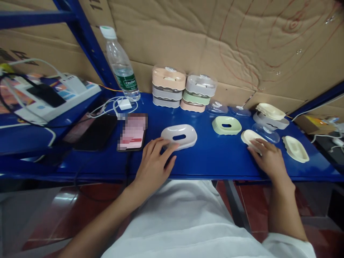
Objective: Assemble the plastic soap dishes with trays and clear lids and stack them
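Observation:
My left hand (156, 159) rests on the blue shelf (215, 161) with its fingers stretched out, fingertips touching the near edge of a grey oval soap-dish base (179, 136). My right hand (267, 157) lies flat with its fingers on a cream oval insert (248, 136). Between the hands sits a green oval base (226, 125). Another cream insert (296, 148) lies to the right of my right hand. A clear lid (266, 132) sits just beyond my right fingers.
Stacked finished soap dishes (168, 87) (200, 92) stand against the cardboard back wall, with clear lids (217, 106) and a cream-and-grey pile (271, 115) nearby. A water bottle (120, 64), a phone (132, 132), a dark tablet (95, 132), cables and a power strip (53, 96) fill the left.

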`<state>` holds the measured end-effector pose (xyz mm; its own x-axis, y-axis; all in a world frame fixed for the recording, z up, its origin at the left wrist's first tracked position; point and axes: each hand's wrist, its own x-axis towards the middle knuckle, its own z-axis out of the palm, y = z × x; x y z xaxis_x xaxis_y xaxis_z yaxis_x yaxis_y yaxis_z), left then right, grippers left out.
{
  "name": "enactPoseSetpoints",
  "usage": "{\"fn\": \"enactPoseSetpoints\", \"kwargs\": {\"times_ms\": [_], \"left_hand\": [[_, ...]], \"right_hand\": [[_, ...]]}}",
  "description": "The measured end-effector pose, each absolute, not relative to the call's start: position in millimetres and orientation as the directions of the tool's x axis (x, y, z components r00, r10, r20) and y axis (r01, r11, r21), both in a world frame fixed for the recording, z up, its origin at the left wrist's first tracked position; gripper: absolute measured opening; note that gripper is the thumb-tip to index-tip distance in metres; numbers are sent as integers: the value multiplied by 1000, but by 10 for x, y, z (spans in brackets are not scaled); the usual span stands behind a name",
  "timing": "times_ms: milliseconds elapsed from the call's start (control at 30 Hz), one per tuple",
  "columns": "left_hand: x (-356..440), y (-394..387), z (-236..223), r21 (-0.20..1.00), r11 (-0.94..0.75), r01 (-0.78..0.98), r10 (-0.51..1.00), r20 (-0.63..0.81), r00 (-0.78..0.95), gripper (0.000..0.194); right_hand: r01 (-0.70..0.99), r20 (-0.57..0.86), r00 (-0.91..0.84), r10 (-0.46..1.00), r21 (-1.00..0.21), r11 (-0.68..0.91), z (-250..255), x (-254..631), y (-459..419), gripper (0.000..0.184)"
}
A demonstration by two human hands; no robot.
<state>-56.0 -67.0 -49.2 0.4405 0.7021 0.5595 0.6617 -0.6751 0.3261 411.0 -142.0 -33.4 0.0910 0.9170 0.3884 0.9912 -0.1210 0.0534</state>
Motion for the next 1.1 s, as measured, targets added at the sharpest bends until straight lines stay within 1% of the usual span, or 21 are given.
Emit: {"fn": "enactPoseSetpoints", "kwargs": {"times_ms": [100,200,300,400,467,533,600,700,767,833,967,1033,1100], "left_hand": [[-575,-672,-490,303,-675,673,677,617,402,23],[-586,-678,-486,314,-697,645,655,645,393,23],[-589,-685,-473,357,-695,624,653,677,339,24],[-585,-691,-464,396,-683,613,658,698,282,25],[-582,-693,-470,405,-687,603,654,706,270,26],[-579,-694,-487,399,-701,592,643,712,281,27],[-579,-694,-507,380,-722,578,624,719,307,29],[-575,-691,-511,366,-752,548,603,717,349,31],[-556,-689,-485,364,-766,529,595,712,372,31],[-515,-684,-445,353,-778,520,587,703,401,30],[-394,-667,-396,298,-804,514,562,661,497,28],[-348,-659,-410,258,-815,519,550,628,551,30],[-329,-656,-439,212,-811,545,546,609,575,36]], "right_hand": [[996,378,-50,925,-51,75,-340,3788,-1581,33],[944,354,-243,903,-127,304,-287,3364,-1527,29],[847,329,-444,833,-149,510,-171,2921,-1249,36],[704,273,-635,722,-180,687,55,2640,-869,47],[684,309,-649,695,-164,711,252,2586,-631,52],[732,400,-579,711,-129,669,415,2602,-453,53],[748,450,-551,703,-107,655,479,2628,-362,57],[676,389,-662,640,-58,735,370,2608,-365,73],[632,334,-726,602,-23,775,241,2570,-400,78],[605,302,-758,578,-7,796,143,2550,-420,74],[570,307,-779,547,-17,821,80,2627,-403,54],[587,325,-755,569,-53,808,64,2692,-387,50],[599,325,-731,600,-117,792,30,2734,-370,52]]}}
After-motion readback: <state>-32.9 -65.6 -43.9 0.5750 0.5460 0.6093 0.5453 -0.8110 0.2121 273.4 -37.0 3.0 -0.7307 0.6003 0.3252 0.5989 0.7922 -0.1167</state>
